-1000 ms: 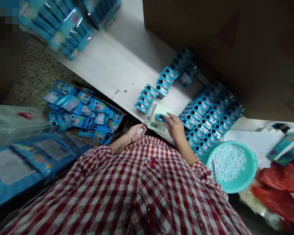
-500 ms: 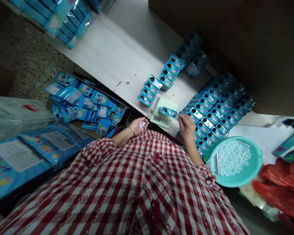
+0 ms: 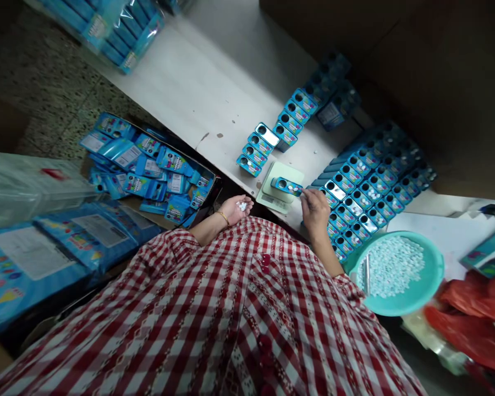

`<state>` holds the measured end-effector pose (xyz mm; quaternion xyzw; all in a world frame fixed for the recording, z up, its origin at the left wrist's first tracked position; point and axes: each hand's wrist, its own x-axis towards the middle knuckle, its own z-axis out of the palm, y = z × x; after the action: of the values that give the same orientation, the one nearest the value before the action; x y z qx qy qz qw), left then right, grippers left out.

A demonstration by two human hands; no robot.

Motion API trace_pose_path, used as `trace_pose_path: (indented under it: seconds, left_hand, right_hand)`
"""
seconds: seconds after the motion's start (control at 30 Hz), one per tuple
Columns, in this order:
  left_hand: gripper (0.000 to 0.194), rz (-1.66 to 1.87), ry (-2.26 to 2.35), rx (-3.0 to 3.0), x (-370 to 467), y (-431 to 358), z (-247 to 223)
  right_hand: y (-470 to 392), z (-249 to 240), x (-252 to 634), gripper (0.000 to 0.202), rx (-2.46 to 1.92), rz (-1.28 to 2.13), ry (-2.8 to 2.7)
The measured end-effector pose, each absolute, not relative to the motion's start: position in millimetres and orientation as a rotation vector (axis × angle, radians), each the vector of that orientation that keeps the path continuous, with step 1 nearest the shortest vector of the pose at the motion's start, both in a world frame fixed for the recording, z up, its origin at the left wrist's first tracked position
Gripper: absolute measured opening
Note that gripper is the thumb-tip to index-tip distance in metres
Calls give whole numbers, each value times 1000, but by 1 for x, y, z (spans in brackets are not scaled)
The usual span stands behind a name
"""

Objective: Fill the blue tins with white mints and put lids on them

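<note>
My left hand (image 3: 237,209) is palm up, its fingers curled into a cup around a few small white candies (image 3: 242,206). Several more white pieces lie on the top of a blue tin (image 3: 284,185) with a round hole. That tin rests on a pale green kitchen scale (image 3: 272,199). At its right end, the thumb and fingers of my right hand (image 3: 317,209) are pinched together against the tin's edge; the fingertips are partly hidden.
Open-holed tins (image 3: 253,154) stand in short rows beyond the scale. A large block of tins (image 3: 355,195) fills the right side. The turquoise basin (image 3: 431,283) holds white candies and a metal tube (image 3: 367,275). Blue packets (image 3: 148,170) fill a box at left.
My right hand has moved left, closing the small gap to the tin on the scale. My left hand stays cupped around the candies. The whole view has shifted slightly.
</note>
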<state>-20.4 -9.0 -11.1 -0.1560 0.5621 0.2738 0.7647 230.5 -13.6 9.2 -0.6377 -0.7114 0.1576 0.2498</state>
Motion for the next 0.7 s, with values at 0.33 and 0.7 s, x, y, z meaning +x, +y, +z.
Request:
trace_pose_path:
  seconds: [0.33, 0.7]
  left_hand:
    - [24, 660, 1152, -315, -22, -2, -6]
    - [21, 807, 1041, -285, 28, 39, 5]
  right_hand:
    - [-6, 14, 222, 30, -1752, 419, -2062]
    - [-1, -29, 218, 34, -1710, 830, -1720]
